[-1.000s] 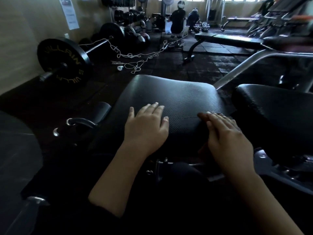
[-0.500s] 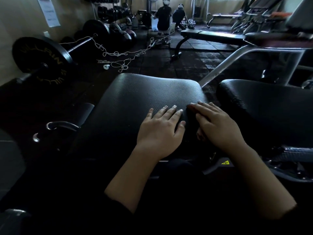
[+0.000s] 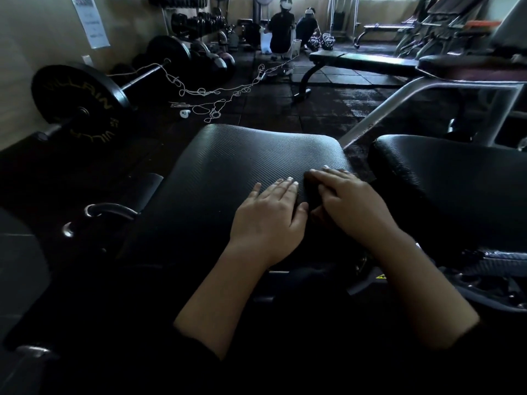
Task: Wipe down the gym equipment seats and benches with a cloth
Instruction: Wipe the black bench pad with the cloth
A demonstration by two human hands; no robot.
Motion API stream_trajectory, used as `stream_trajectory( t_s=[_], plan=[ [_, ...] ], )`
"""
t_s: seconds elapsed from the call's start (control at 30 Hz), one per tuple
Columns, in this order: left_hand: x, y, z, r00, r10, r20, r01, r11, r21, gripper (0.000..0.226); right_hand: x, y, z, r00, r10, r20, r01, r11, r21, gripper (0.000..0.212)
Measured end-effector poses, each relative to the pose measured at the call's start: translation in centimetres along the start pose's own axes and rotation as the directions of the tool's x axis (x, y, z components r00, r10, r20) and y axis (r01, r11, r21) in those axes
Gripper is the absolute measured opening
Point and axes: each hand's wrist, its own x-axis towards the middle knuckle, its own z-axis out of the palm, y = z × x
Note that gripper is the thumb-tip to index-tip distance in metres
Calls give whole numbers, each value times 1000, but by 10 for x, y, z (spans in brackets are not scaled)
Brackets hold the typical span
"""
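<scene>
A black ribbed seat pad (image 3: 242, 166) fills the middle of the head view. My left hand (image 3: 271, 215) lies flat on the pad's near right part, fingers straight and together. Right beside it, my right hand (image 3: 350, 206) presses down with straight fingers on a dark cloth (image 3: 310, 192). Only a dark edge of the cloth shows between the two hands. Both hands sit near the pad's right edge, almost touching each other.
A second black pad (image 3: 456, 181) stands close on the right. On the left lie a loaded barbell (image 3: 77, 101) and a tangled white cord (image 3: 216, 98) on the dark floor. A flat bench (image 3: 365, 62) stands behind, and two people (image 3: 282, 29) crouch at the back.
My left hand has slid right along the pad toward my right hand. The right hand with the cloth has moved slightly forward, and the gap between the hands has closed.
</scene>
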Motion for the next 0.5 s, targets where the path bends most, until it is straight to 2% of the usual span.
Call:
stream_trajectory(
  t_s=[0.13, 0.2, 0.27, 0.4, 0.5],
  plan=[
    [-2, -6, -9, 999, -17, -44, 14, 998, -60, 51, -17, 17, -7, 992, 54, -114, -54, 999, 0, 39],
    [-4, -19, -21, 988, -50, -145, 39, 996, -77, 52, -29, 12, -2, 991, -13, -137, 9, 1000, -27, 39],
    [-7, -37, -36, 969, -146, -199, 124, 985, -121, 46, -33, 3, 4, 985, -111, -130, 115, 993, 23, 38],
    [-27, -78, -57, 938, -308, -160, 288, 948, -136, 39, -24, -23, 9, 966, -221, -137, 243, 955, 173, 37],
    [-42, -100, -60, 923, -361, -134, 344, 929, -136, 40, -21, -42, 21, 950, -302, -83, 312, 932, 182, 37]
  ],
)
